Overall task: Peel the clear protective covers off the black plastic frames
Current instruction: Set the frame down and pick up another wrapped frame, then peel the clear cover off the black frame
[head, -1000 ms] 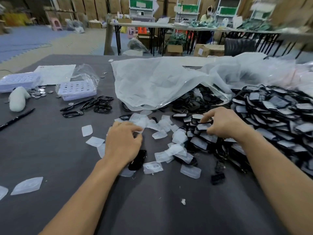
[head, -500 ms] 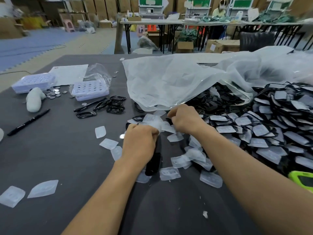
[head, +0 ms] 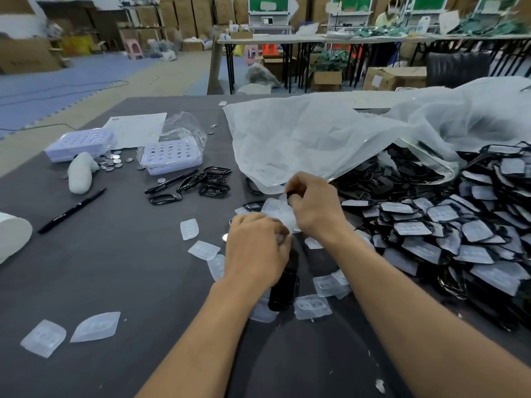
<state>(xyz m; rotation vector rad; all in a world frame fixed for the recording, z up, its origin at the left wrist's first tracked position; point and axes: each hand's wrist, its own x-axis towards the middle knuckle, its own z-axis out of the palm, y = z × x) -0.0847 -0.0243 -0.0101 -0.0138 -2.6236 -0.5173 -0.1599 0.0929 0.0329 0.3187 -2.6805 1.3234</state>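
1. Black plastic shows at the fingertips of the right hand (head: 313, 208). It pinches a frame (head: 290, 194) between thumb and curled fingers, held just above the grey table (head: 115, 268).
2. The left hand (head: 255, 248) sits just beside and below it with its fingers curled in. It seems to grip the clear cover (head: 280, 214) that runs between the two hands, though the knuckles hide the exact hold.
3. To the right a big pile (head: 459, 234) of frames lies with the covers on.
4. Peeled covers (head: 204, 249) lie scattered around both hands, and two more sit well apart near the left edge.
5. Bare frames (head: 214, 182) cluster beyond the left hand, beside a lilac tray (head: 172, 156) and some coins (head: 112, 162).
6. A pen (head: 71, 211) lies further left.
7. A white bag (head: 316, 139) sprawls behind the hands, draped over more black parts.
8. One black part (head: 283, 288) lies on the table under the left wrist.
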